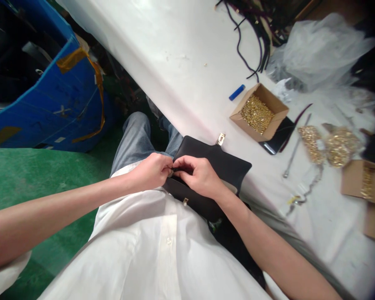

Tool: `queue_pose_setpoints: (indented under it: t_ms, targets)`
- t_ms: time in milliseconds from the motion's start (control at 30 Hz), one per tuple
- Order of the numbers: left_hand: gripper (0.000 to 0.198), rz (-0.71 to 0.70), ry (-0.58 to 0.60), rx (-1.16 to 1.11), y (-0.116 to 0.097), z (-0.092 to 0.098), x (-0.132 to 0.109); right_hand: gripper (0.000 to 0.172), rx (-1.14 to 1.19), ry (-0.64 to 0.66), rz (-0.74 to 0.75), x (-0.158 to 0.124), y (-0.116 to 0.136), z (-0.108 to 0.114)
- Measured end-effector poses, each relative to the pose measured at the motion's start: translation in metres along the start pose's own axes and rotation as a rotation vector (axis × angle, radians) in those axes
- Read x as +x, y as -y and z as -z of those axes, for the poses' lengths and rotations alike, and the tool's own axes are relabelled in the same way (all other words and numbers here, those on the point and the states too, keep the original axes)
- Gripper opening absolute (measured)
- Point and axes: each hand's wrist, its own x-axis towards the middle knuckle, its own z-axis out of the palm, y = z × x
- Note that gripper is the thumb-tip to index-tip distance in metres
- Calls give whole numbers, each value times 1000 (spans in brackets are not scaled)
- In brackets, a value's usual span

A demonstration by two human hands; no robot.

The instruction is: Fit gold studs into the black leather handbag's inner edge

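Note:
A black leather handbag (220, 164) with a gold clasp (220, 138) on its flap lies across my lap and against the edge of the white table (181, 62). My left hand (153, 170) is closed in a pinch at the bag's near edge, on a small metal part I cannot make out. My right hand (198, 175) is curled on the bag beside it, fingertips meeting the left hand's. A small gold stud (185, 201) shows on the bag below my right wrist.
On the table: an open cardboard box of gold metal parts (258, 112), a blue lighter (236, 92), black cords (256, 29), a clear plastic bag (318, 50), bags of gold chain (328, 146), another box (364, 181), a metal tool (295, 152). A blue bin (50, 96) stands on the green floor at left.

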Motion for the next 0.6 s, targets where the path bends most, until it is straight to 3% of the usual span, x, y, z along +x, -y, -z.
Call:
queue_pose_setpoints:
  t_ms: [333,600]
  targets:
    - [28,29,0,41,-5,-3,-9,25,-26,69,-5,0,3,0]
    - [25,17,-23,45,-4,-5,-14,23,59,80,-43,0,-9,-3]
